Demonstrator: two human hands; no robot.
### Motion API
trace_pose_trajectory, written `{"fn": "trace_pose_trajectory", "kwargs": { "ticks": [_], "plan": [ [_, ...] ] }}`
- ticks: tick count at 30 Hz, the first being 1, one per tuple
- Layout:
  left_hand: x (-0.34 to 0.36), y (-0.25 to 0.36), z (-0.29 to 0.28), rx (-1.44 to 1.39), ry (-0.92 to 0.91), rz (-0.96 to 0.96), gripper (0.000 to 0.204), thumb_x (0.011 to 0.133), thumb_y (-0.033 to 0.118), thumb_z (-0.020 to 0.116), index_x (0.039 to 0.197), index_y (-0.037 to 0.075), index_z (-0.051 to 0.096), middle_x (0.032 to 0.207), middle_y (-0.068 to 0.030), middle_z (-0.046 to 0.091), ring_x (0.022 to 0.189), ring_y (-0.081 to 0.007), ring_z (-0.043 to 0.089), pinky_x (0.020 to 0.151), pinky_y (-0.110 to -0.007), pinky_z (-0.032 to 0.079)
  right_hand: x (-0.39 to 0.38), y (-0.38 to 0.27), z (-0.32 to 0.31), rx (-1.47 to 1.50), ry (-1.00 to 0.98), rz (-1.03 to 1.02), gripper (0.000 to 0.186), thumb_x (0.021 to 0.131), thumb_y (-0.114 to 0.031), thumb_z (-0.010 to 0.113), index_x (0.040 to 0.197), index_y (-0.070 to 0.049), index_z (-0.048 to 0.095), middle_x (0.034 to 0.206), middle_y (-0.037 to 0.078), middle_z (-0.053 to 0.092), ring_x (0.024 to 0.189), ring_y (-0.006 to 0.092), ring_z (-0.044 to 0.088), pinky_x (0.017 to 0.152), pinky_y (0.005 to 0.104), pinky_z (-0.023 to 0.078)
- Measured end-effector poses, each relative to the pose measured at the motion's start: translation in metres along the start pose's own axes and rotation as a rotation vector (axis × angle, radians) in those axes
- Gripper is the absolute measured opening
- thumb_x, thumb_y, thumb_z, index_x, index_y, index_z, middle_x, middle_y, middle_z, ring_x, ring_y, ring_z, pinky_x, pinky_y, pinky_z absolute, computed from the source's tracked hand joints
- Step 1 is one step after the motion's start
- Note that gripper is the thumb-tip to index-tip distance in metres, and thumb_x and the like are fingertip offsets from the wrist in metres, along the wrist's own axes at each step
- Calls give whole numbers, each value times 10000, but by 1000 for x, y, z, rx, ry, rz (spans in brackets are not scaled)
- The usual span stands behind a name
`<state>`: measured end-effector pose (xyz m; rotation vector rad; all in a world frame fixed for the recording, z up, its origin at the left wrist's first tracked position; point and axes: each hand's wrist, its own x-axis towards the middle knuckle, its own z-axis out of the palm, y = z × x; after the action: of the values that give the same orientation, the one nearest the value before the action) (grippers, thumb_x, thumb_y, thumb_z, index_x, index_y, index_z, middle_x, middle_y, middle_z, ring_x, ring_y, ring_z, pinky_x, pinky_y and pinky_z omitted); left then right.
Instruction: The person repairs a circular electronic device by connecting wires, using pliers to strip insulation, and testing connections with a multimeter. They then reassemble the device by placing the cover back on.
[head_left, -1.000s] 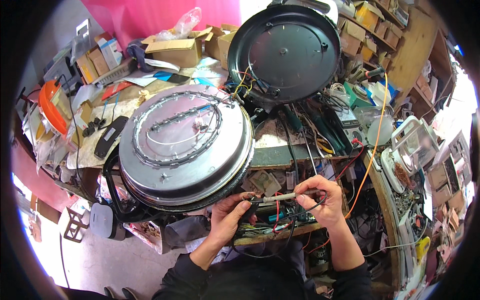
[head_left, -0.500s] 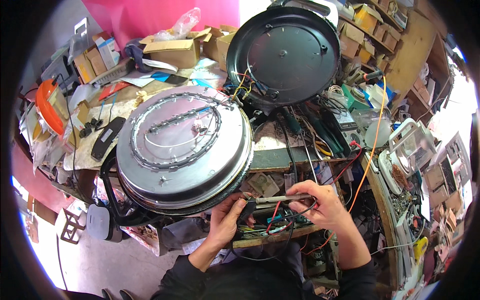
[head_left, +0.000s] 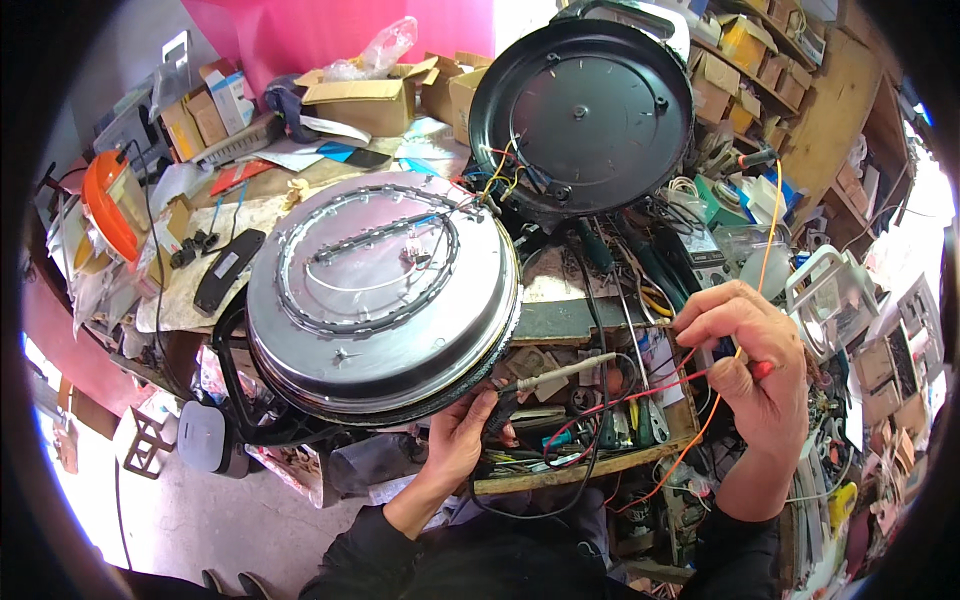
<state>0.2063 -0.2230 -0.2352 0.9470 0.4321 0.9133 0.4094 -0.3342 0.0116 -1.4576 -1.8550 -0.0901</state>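
My left hand [head_left: 462,432] is closed on a small black part [head_left: 500,412] below the front rim of the upturned metal appliance base [head_left: 390,300], whose underside carries a looped element and wires. A pale probe [head_left: 565,369] juts rightward from that hand. My right hand [head_left: 750,370], at the right, has curled fingers around a red probe [head_left: 760,370] with its red lead stretching left. An orange cable [head_left: 770,230] runs down past that hand. The black round lid [head_left: 600,120] stands open behind the base, joined to it by coloured wires.
The cluttered bench [head_left: 210,300] holds cardboard boxes [head_left: 355,105], an orange object [head_left: 110,205], hand tools [head_left: 655,275] and a meter [head_left: 700,255]. An open drawer of tools [head_left: 560,450] lies beneath my hands. Shelves of small boxes [head_left: 745,50] line the right.
My right hand has let go of the pale probe and moved right and up, now holding the red one. My left hand stays beside the base with the black part.
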Motion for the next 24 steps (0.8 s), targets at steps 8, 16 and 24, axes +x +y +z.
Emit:
{"fn": "trace_pose_trajectory", "kwargs": {
  "ticks": [8, 16, 24],
  "plan": [
    [0, 4, 2, 18, 3, -19, 318, 1037, 247, 569, 1212, -18, 585, 905, -94, 661, 664, -162, 652, 607, -305, 567, 24, 11, 8, -204, -208, 275, 427, 916, -407, 685, 794, -33, 520, 595, 113, 550, 546, 319, 560, 538, 375, 420],
    [-1, -1, -3, 22, -5, -51, 292, 1044, 203, 555, 1239, -12, 595, 1061, -103, 686, 677, -129, 648, 625, -272, 565, 42, 7, 26, -271, -473, 192, 352, 916, -320, 677, 962, -26, 488, 779, 190, 631, 775, 407, 639, 680, 470, 491],
    [-1, -1, -1, 3, 17, -36, 313, 1037, 210, 571, 1258, -12, 585, 1048, -101, 681, 683, -142, 654, 628, -281, 570, 39, 18, 17, -62, -696, 133, 441, 901, 13, 563, 1335, -42, 504, 908, 146, 651, 699, 270, 661, 669, 363, 540]
  ]
}}
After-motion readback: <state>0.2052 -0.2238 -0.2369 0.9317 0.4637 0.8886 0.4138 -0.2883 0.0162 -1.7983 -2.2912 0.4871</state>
